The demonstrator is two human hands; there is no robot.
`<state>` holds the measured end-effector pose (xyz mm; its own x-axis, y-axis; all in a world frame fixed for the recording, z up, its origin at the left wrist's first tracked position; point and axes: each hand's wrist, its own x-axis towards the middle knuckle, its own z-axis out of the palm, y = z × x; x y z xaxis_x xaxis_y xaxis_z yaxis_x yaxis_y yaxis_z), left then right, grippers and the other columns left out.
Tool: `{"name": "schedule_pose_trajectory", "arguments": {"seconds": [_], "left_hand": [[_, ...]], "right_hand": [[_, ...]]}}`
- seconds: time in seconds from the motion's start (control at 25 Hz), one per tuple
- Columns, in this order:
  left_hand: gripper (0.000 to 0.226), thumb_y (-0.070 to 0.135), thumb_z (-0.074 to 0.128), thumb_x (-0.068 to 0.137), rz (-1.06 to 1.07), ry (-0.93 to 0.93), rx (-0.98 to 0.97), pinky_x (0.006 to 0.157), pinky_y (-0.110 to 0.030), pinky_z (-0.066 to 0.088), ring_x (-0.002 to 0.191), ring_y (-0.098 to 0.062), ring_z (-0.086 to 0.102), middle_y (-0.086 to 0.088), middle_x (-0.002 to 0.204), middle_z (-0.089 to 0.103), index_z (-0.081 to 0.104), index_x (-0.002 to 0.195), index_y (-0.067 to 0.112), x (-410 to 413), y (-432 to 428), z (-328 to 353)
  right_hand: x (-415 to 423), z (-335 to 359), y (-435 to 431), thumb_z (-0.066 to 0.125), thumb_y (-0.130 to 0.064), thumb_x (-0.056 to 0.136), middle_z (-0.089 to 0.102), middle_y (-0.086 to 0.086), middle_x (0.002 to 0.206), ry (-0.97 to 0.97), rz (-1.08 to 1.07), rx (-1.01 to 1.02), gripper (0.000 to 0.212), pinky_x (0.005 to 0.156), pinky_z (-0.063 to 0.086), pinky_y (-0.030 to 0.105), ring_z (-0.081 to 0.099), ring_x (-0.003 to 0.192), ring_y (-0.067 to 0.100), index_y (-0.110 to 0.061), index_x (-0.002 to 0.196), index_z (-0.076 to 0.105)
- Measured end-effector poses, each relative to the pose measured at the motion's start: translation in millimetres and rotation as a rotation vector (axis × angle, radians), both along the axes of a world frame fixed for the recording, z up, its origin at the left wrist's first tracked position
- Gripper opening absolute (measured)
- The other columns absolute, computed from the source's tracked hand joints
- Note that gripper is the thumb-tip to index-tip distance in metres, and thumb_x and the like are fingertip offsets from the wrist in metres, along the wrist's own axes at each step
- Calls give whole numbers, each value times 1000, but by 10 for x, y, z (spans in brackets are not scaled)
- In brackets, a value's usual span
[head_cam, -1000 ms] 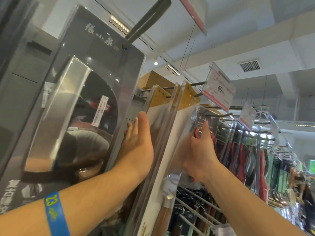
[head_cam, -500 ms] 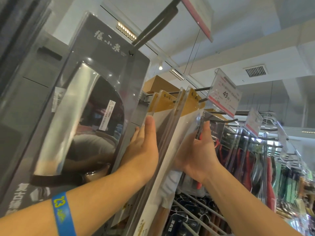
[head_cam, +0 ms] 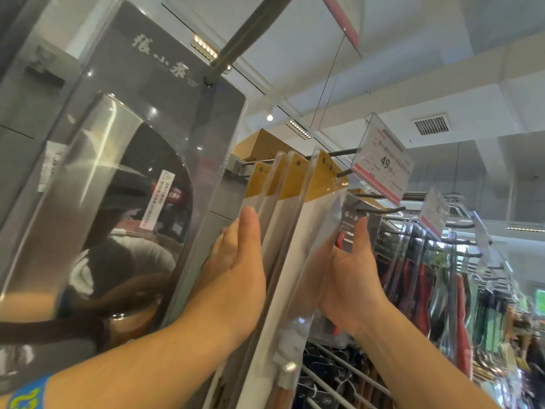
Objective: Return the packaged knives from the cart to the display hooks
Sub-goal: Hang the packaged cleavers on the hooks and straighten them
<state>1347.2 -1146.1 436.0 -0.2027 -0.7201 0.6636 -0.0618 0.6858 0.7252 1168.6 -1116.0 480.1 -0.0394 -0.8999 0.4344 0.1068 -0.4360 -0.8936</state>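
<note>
Several packaged knives (head_cam: 317,228) with yellow card tops and clear fronts hang together on a double wire display hook (head_cam: 343,152). My left hand (head_cam: 236,261) lies flat against the left face of the stack, fingers straight and pointing up. My right hand (head_cam: 352,278) presses the right face of the nearest pack, thumb up, its fingers partly hidden behind the clear plastic. The stack sits squeezed between both palms. The cart is out of view.
A large grey cleaver pack (head_cam: 132,172) hangs on a thick hook (head_cam: 241,39) close at my left. A price tag (head_cam: 382,166) reading 49 sits at the hook's tip. More hooks with packaged tools (head_cam: 427,261) run off to the right.
Both hands stay on the yellow-topped packs and have risen slightly with them. The camera has shifted, so the cleaver pack and the price tag sit a little lower and further right.
</note>
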Motion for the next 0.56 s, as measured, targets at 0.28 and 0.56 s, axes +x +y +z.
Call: {"name": "schedule_pose_trajectory", "arguments": {"seconds": [0.28, 0.56], "left_hand": [[86, 83, -3, 84, -137, 280, 311, 123, -45, 1, 156, -17, 8, 7, 170, 9, 8, 159, 43, 33, -194, 199], [116, 96, -7, 63, -222, 238, 348, 122, -50, 23, 143, -23, 40, 4, 156, 44, 41, 151, 39, -57, -273, 226]], "right_hand": [[79, 201, -362, 41, -95, 76, 75, 15, 118, -128, -127, 111, 96, 84, 59, 47, 76, 97, 35, -16, 114, 80], [204, 219, -341, 47, -95, 71, 76, 16, 115, -151, -93, 94, 94, 75, 62, 51, 75, 98, 38, -15, 105, 82]]}}
